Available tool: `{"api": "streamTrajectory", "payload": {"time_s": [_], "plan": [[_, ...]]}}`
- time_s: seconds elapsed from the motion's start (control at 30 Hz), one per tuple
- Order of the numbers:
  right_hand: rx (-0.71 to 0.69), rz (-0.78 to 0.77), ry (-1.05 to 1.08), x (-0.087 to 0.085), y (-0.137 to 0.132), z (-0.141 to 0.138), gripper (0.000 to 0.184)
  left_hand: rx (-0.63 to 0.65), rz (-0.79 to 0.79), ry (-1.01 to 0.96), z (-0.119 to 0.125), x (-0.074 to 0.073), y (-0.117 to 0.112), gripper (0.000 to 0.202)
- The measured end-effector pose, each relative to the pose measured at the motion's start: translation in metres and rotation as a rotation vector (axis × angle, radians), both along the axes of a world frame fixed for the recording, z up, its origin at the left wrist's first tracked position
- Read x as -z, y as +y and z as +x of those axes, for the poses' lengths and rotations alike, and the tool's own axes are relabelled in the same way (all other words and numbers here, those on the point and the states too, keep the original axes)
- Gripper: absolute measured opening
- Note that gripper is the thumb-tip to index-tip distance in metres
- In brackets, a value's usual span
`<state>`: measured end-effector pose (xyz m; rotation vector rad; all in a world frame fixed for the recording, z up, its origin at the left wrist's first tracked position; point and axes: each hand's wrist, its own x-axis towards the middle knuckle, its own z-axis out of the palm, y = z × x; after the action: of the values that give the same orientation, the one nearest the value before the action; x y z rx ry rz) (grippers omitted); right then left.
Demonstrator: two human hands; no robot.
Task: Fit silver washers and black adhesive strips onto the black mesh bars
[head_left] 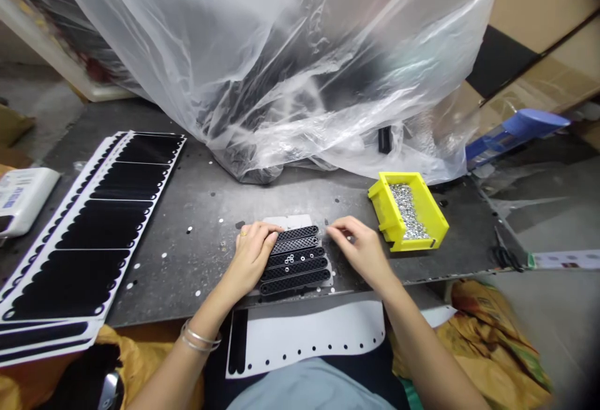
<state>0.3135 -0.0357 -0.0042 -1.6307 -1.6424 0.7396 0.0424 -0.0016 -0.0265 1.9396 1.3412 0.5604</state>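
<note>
We keep the hands apart: our left hand [253, 257] rests on the black perforated strips [295, 260], near the front edge of the surface [201, 191], and our right hand [356, 249] sits just beside their right ends. The strips look light and thin, best taken by their long edges. Tiny metal rings [289, 259] lie loose on them, easily scattered; more fill the yellow bin [434, 222].

Metal worktop [197, 210] gap between left hand [253, 257] and black sheets [103, 222], yellow bin [382, 200] near right hand [359, 250], plastic sheeting [281, 72] behind
</note>
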Motion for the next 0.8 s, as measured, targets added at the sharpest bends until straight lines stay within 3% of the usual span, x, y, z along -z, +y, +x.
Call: {"api": "streamTrajectory", "payload": {"time_s": [0.13,0.17,0.23,0.3,0.47,0.57,0.63,0.73,0.8], "plan": [[0.037,0.131,-0.387,0.004,-0.027,0.042,0.026,0.05,0.091,0.024,-0.001,-0.007,-0.006,0.041],[0.032,0.144,-0.462,0.008,-0.033,0.048,0.027,0.09,0.138,0.051,0.0,-0.011,-0.009,0.051],[0.008,0.166,-0.544,0.017,-0.043,0.052,0.03,0.203,0.243,0.122,0.004,-0.016,-0.017,0.091],[-0.021,0.188,-0.545,0.02,-0.043,0.045,0.029,0.285,0.322,0.185,0.009,-0.018,-0.024,0.114],[-0.18,0.33,-0.293,0.003,-0.018,-0.004,0.019,0.284,0.367,0.215,0.018,-0.014,-0.03,0.112],[-0.257,0.407,-0.268,-0.003,-0.002,-0.026,0.023,0.27,0.379,0.19,0.011,-0.017,-0.03,0.117],[-0.275,0.404,-0.276,-0.002,0.003,-0.028,0.023,0.231,0.394,0.169,0.002,-0.021,-0.03,0.102],[-0.274,0.388,-0.22,0.002,0.004,-0.021,0.023,0.203,0.453,0.133,-0.011,-0.026,-0.029,0.045],[-0.259,0.387,-0.234,0.003,0.004,-0.017,0.022,0.254,0.503,0.099,-0.014,-0.028,-0.027,0.02]]}}
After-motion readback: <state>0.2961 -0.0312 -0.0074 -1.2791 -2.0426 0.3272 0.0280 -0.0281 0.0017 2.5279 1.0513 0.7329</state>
